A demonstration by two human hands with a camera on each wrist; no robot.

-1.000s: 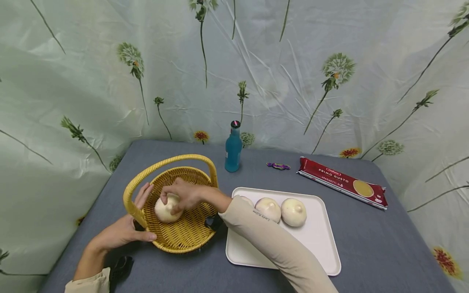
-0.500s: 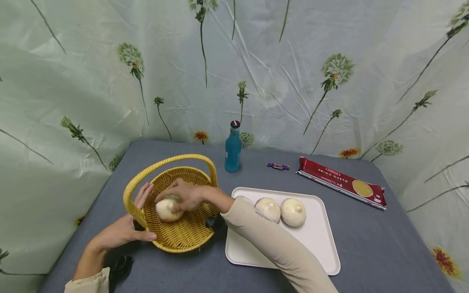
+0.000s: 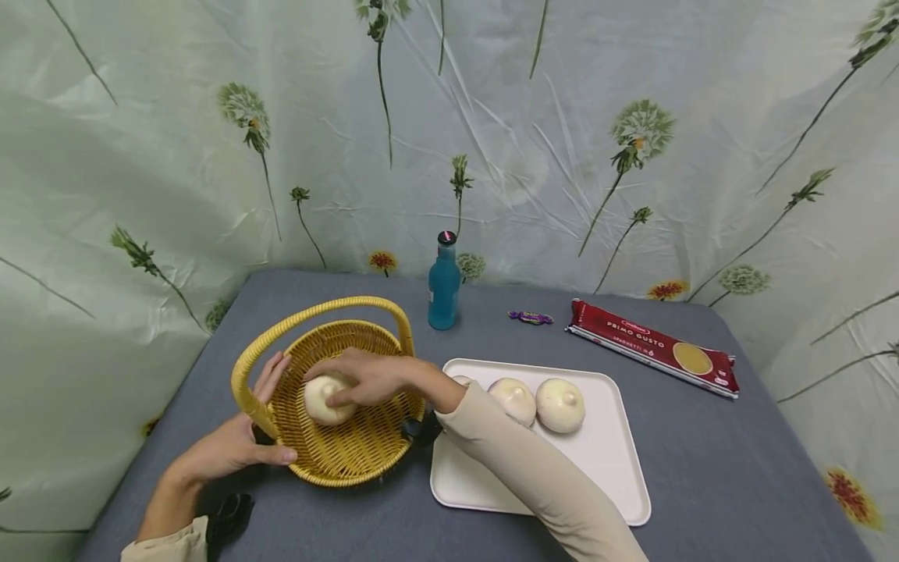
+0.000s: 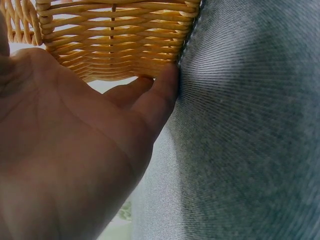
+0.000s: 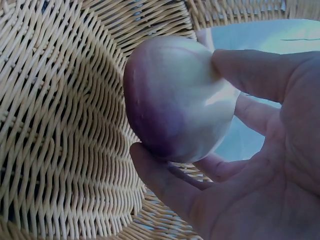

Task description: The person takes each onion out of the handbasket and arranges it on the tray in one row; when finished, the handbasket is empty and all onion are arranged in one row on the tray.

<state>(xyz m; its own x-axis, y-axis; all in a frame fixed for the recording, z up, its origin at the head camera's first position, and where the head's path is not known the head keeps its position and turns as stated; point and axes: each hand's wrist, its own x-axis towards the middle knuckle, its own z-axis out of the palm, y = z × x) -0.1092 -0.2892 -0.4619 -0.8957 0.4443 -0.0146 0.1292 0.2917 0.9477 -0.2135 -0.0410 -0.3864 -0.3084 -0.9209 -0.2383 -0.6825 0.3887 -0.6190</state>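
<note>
At the lower left of the head view the left hand (image 3: 235, 445) rests against the outer wall of the basket (image 3: 351, 453), fingers straight along the wicker with the thumb on the near rim; the left wrist view shows the fingers (image 4: 157, 97) laid flat where the basket (image 4: 115, 40) meets the cloth.

Just right of it, centre left in the frame, the right hand (image 3: 365, 376) reaches in over the rim from the right, under the arched handle (image 3: 316, 312). Its fingers curl round a pale bun (image 3: 325, 398), which sits low in the basket's bowl, under the palm. In the right wrist view thumb and fingers (image 5: 250, 70) pinch the bun (image 5: 175, 100) from either side, and the woven floor (image 5: 60, 125) lies close beneath; whether the bun touches it, I cannot tell. The bun is round, with no long axis to speak of.

Right of the basket, two more buns (image 3: 560, 405) lie on a white tray (image 3: 611, 484). All of it stands on the grey-clothed counter (image 3: 737, 468), with room to the right.
</note>
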